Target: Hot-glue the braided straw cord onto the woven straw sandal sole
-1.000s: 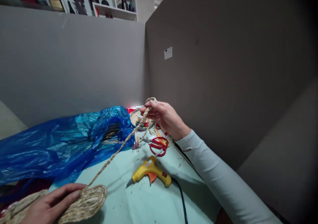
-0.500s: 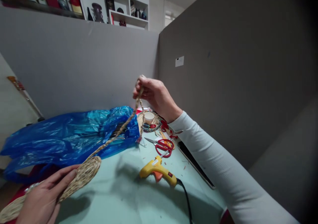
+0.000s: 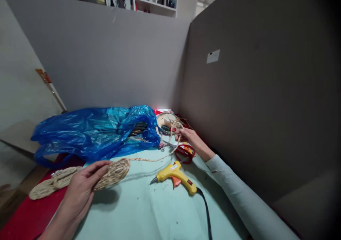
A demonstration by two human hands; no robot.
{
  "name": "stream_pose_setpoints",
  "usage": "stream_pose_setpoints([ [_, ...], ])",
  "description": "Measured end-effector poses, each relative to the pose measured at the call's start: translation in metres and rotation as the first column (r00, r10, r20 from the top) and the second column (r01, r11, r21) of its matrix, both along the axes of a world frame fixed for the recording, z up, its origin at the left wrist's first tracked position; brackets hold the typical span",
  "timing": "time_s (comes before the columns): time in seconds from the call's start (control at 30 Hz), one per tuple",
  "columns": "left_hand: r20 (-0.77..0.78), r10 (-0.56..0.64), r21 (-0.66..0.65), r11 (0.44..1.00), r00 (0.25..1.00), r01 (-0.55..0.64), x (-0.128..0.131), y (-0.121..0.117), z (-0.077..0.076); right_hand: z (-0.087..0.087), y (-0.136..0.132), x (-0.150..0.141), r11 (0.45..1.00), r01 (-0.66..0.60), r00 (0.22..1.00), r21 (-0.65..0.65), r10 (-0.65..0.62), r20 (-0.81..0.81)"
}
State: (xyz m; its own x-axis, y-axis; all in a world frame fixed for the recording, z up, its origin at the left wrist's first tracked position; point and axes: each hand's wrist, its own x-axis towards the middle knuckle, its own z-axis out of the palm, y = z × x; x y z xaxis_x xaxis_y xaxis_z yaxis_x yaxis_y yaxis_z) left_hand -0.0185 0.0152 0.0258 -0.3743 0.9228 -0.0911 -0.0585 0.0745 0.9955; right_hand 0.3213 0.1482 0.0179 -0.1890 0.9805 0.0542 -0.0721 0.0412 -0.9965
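Note:
My left hand (image 3: pixel 84 185) grips a flat woven straw piece (image 3: pixel 112 172) at the near left of the pale green table (image 3: pixel 149 211). A braided straw cord (image 3: pixel 151 158) runs from that piece across the table to my right hand (image 3: pixel 188 135). The right hand is low at the far end, fingers pinched on the cord's end, just above the red-handled scissors (image 3: pixel 183 151). A second woven oval (image 3: pixel 42 188) lies left of my left hand on a red surface.
A yellow glue gun (image 3: pixel 176 176) with a black cable (image 3: pixel 206 211) lies mid-table. A crumpled blue plastic bag (image 3: pixel 93 133) fills the far left. A small straw basket (image 3: pixel 167 121) with odds and ends stands in the corner. Grey partition walls close the back and right.
My right hand has dropped from a raised position down to the table by the scissors, and the cord now lies slack. The left hand has shifted the woven piece rightward.

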Motion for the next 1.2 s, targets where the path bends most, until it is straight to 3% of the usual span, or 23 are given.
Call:
stream_pose_setpoints([
  [0.17, -0.222, -0.006, 0.014, 1.000, 0.975, 0.009, 0.011, -0.004, 0.002, -0.022, -0.005, 0.007, 0.996, 0.061, 0.998, -0.068, -0.059, 0.029],
  [0.3, -0.347, -0.063, -0.005, 0.998, 0.936, 0.065, 0.019, -0.008, 0.004, -0.019, -0.015, -0.002, 0.998, 0.059, 0.996, -0.006, -0.058, 0.069],
  [0.43, -0.416, -0.106, -0.016, 0.994, 0.903, 0.110, 0.023, -0.008, 0.004, -0.011, -0.030, -0.013, 0.995, -0.054, 0.969, 0.084, 0.032, 0.246],
  [0.53, -0.443, -0.120, -0.015, 0.992, 0.889, 0.126, 0.019, -0.006, 0.000, -0.006, -0.043, -0.013, 0.978, -0.155, 0.889, 0.138, 0.078, 0.452],
  [0.7, -0.473, -0.154, 0.013, 0.983, 0.867, 0.182, 0.012, -0.004, -0.010, 0.001, -0.074, -0.006, 0.946, -0.248, 0.687, 0.211, 0.018, 0.726],
  [0.83, -0.502, -0.186, 0.066, 0.966, 0.845, 0.252, 0.013, -0.007, -0.013, -0.006, -0.103, -0.002, 0.942, -0.298, 0.523, 0.152, 0.028, 0.852],
  [0.93, -0.526, -0.203, 0.123, 0.943, 0.826, 0.310, 0.016, -0.011, -0.011, -0.015, -0.117, -0.003, 0.947, -0.308, 0.440, 0.090, 0.058, 0.896],
  [1.07, -0.558, -0.204, 0.217, 0.900, 0.804, 0.379, 0.019, -0.014, -0.008, -0.019, -0.121, -0.009, 0.961, -0.270, 0.431, 0.054, 0.071, 0.899],
  [1.2, -0.584, -0.179, 0.298, 0.860, 0.792, 0.415, 0.018, -0.014, -0.006, -0.014, -0.118, -0.010, 0.973, -0.226, 0.502, -0.046, 0.157, 0.850],
])
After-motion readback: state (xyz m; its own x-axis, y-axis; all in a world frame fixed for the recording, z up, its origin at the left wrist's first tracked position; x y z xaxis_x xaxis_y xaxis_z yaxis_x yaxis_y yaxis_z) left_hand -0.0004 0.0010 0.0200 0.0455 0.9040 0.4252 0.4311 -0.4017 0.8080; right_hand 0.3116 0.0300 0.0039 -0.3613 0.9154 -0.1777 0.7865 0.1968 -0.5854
